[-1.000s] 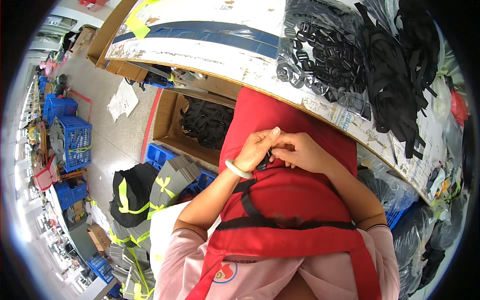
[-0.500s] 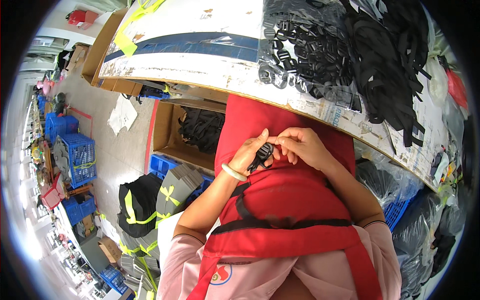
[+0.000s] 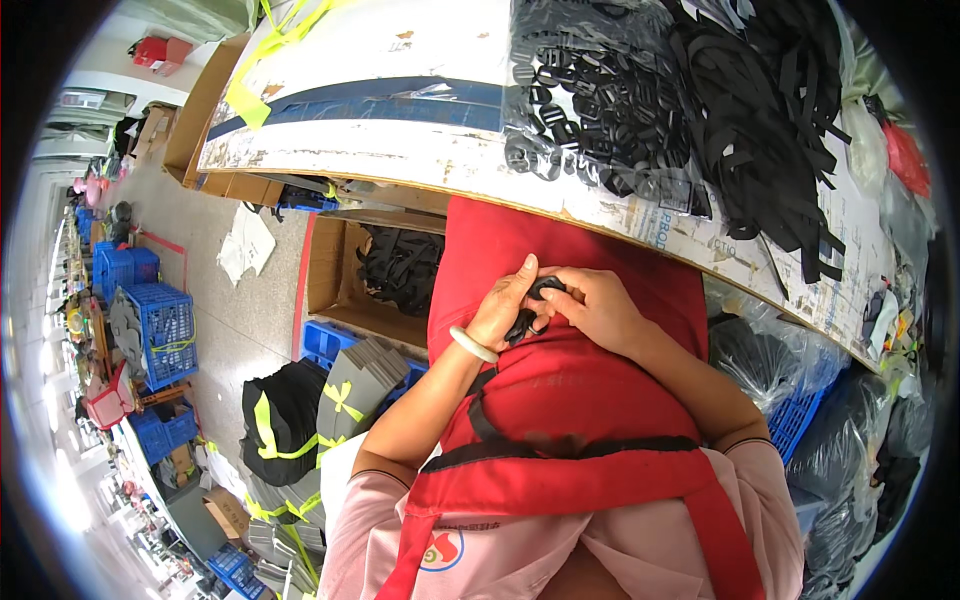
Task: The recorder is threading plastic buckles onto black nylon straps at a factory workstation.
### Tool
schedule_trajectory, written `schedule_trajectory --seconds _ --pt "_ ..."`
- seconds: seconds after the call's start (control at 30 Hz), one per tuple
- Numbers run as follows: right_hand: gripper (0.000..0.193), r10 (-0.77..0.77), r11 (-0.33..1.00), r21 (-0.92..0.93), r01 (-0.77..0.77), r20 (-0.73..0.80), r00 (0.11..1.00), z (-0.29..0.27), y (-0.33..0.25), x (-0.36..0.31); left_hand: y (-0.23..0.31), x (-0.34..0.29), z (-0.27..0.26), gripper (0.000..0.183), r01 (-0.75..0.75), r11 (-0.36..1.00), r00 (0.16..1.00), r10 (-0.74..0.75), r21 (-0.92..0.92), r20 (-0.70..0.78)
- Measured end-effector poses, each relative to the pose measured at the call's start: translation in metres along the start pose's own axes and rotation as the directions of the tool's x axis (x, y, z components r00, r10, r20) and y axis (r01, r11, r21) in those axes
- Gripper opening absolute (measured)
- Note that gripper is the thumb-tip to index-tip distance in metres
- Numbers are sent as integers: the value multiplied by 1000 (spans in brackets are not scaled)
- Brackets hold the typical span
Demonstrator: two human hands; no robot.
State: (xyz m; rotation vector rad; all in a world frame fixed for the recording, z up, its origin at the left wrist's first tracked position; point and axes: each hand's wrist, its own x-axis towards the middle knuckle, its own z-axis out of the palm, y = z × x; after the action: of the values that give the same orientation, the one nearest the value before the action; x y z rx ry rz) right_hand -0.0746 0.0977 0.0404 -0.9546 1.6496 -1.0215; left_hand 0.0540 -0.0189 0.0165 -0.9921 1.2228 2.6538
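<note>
Over the lap of my red apron [image 3: 560,380], my two hands meet. My left hand [image 3: 497,312], with a pale bangle at the wrist, is closed around black plastic buckles [image 3: 520,326], partly hidden by its fingers. Between the hands, a black buckle [image 3: 545,288] shows, pinched by the thumb and fingers of my right hand [image 3: 603,302]. On the table beyond lie a plastic bag with many similar black buckles [image 3: 560,130] and a heap of black webbing straps [image 3: 750,140].
The worn white tabletop [image 3: 400,150] has its edge just beyond my hands. Below it stands a cardboard box [image 3: 330,262] of black straps. Tied grey stacks [image 3: 350,385] are at my left, plastic-wrapped bundles [image 3: 840,480] at my right. Blue crates [image 3: 165,335] stand farther left.
My right hand has moved slightly left, and its fingers now pinch a buckle against the left hand. Earlier the buckles lay bunched in my left hand.
</note>
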Motion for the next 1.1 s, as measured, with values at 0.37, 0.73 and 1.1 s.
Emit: schedule_trajectory --seconds 0.37,0.73,1.1 --pt "24 -365 912 -214 350 -33 930 -11 1 -11 -4 10 -18 54 102 972 981 -63 -212 181" --pt "30 -364 793 -527 306 -7 931 -24 25 -22 -17 17 -19 26 142 986 947 -107 -93 303" --pt "29 -542 573 -803 -163 -521 659 -205 8 -59 -15 18 -9 17 258 803 955 -128 -537 267"
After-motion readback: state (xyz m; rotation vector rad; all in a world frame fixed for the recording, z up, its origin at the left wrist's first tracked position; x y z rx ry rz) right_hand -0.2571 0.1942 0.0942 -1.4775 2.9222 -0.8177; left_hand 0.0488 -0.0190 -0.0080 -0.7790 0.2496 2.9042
